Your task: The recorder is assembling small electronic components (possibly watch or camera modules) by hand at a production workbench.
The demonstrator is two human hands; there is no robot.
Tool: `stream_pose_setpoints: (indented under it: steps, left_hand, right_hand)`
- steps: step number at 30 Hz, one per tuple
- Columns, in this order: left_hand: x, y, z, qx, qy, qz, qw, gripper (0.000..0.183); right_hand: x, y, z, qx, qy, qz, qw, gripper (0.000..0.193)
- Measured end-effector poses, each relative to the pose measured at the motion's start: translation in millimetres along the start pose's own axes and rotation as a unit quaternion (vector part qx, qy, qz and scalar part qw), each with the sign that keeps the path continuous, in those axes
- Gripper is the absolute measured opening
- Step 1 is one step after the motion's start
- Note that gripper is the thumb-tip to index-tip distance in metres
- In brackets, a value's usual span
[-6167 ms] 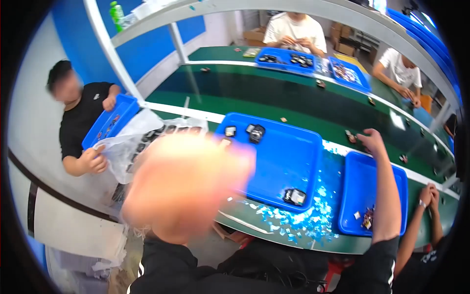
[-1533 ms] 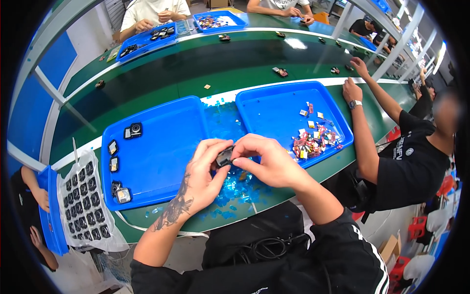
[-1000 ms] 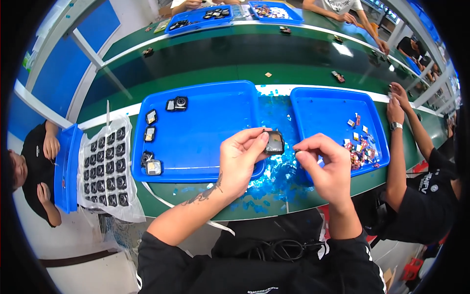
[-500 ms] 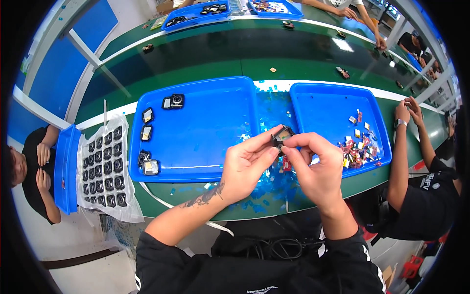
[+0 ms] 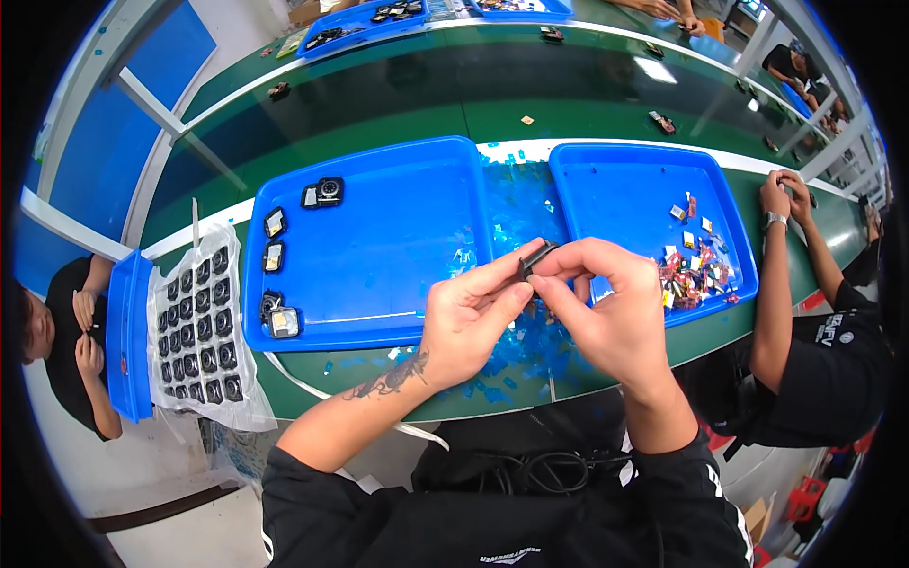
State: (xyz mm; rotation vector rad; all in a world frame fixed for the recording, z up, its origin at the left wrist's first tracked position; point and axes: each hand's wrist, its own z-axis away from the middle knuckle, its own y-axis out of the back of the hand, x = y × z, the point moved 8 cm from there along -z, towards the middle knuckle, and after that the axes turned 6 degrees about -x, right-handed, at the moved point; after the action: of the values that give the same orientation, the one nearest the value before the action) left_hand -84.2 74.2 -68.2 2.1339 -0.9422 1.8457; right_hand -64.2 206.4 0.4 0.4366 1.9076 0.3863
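Note:
My left hand [image 5: 471, 322] and my right hand [image 5: 611, 317] meet in front of me over the gap between two blue trays. Between their fingertips they pinch a small black plastic housing [image 5: 537, 257], seen nearly edge-on. The fingers partly cover it. In the left blue tray [image 5: 379, 237], several black camera-like units lie along its left side, one [image 5: 324, 192] showing a round lens and another [image 5: 283, 322] a pale face. The right blue tray [image 5: 620, 204] holds a heap of small red, white and yellow electronic parts [image 5: 696, 275].
Blue film scraps [image 5: 516, 204] litter the green bench between the trays. On the left stands a plastic sheet of several black lens units [image 5: 204, 327]. A white strap [image 5: 312, 386] hangs off the bench edge. Co-workers sit at both sides, one with raised hands [image 5: 786, 194].
The housing has turned in my fingers from showing its open inner face to nearly edge-on. My view has shifted slightly. Both hands keep their pinch.

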Motion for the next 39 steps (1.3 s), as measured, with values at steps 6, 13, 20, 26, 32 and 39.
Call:
stream_pose_setpoints:
  steps: [6,13,20,26,32,39]
  left_hand:
    - [3.9,-4.7,3.0,-0.02,-0.009,0.004,1.0,0.039]
    - [6.8,-8.0,3.6,-0.038,-0.008,0.003,0.999,0.037]
    - [-6.0,-2.9,-2.7,-0.007,0.044,0.052,0.998,0.039]
    - [-10.6,-4.3,-3.7,-0.015,0.065,0.083,0.994,0.038]
    - [-9.7,7.8,-6.5,0.035,0.059,0.122,0.99,0.039]
    - [9.4,5.5,-11.6,0.028,-0.016,0.119,0.992,0.036]
  right_hand:
    - [1.2,5.3,2.6,0.016,-0.011,-0.035,0.999,0.022]
    - [2.6,5.0,-2.4,0.034,0.033,-0.039,0.998,0.034]
    - [28.2,-5.4,-4.1,-0.007,-0.031,-0.149,0.988,0.027]
    - [45.3,-2.1,-4.7,-0.078,-0.086,-0.2,0.973,0.024]
    - [47.6,1.7,11.0,0.024,-0.075,-0.221,0.972,0.032]
    - [41.8,-13.5,29.2,-0.046,-0.146,-0.285,0.946,0.029]
